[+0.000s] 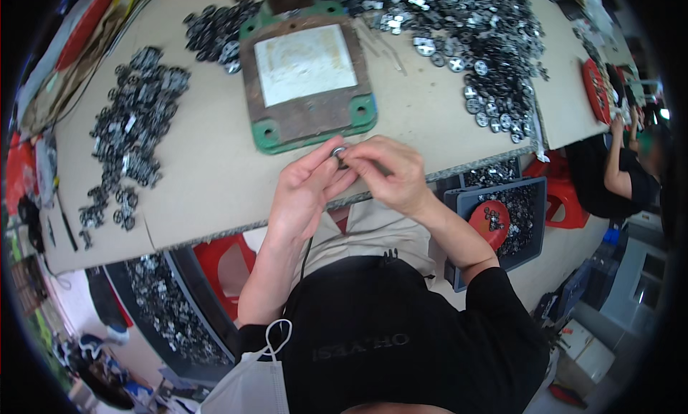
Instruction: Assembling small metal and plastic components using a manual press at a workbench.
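Disc (339,153), round, shiny; grip of left hand (302,188) and right hand (393,176) pinching it; rough brown plate (309,118) nearby.

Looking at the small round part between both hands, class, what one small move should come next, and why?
Probably a slight turn of the round part with the right hand, while the left hand steadies it: both hands pinch it, and they cover much of it, so turning would likely expose more.
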A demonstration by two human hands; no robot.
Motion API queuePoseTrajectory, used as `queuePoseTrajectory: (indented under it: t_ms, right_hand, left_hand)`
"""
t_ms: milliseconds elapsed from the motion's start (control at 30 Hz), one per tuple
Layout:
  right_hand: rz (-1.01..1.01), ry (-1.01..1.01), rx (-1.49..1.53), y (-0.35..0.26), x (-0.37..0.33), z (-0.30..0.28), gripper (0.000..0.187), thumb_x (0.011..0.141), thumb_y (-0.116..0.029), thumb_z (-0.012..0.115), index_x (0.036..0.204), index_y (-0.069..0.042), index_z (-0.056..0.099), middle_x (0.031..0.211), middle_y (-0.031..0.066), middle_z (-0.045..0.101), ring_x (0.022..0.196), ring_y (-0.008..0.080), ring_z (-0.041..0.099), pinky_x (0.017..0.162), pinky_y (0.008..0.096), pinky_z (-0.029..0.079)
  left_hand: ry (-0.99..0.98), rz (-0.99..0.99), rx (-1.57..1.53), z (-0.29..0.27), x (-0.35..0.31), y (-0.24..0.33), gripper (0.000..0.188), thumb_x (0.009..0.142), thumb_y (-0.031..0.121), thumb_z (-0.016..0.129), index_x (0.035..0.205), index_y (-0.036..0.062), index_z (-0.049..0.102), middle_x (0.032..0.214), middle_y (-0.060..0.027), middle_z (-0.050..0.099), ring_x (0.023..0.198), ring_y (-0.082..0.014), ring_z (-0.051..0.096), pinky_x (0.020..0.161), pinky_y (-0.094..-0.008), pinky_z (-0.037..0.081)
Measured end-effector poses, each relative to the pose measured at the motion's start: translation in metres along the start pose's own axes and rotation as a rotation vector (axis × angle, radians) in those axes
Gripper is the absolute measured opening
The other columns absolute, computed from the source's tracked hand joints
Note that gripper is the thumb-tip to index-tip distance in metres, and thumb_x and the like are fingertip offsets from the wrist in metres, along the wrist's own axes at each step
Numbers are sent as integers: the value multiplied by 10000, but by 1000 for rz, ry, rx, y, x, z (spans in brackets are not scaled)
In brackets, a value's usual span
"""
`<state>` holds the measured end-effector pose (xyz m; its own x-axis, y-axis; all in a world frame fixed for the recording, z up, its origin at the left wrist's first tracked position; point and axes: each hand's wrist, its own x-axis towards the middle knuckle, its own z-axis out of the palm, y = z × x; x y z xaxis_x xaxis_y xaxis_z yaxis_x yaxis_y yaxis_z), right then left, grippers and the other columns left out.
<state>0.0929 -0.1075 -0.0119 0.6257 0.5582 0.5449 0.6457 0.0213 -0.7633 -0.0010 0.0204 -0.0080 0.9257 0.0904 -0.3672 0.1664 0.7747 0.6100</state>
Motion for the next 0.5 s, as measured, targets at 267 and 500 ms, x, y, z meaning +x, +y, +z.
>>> queuePoseTrajectory:
  t_ms: [267, 500]
  right_hand:
    - [354, -306, 312, -9, 30, -49, 201, 728, 6, 648, 927, 18, 624, 853, 85, 655, 749, 142, 617, 648, 264, 499]
    - [245, -1, -976, 83, 97, -90, 365, 737, -301, 673, 942, -2, 625, 896, 127, 615, 802, 252, 577, 677, 342, 481]
  left_hand:
    - [-39, 33, -66, 3, -1, -2, 367, 888, 44, 490, 1245, -18, 432, 1138, -164, 543, 1031, -273, 564, 906, -349, 481]
    - [-122, 20, -56, 0, 3, -7, 382, 890, 113, 511, 1245, -9, 438, 1145, -144, 546, 960, -220, 593, 824, -295, 512]
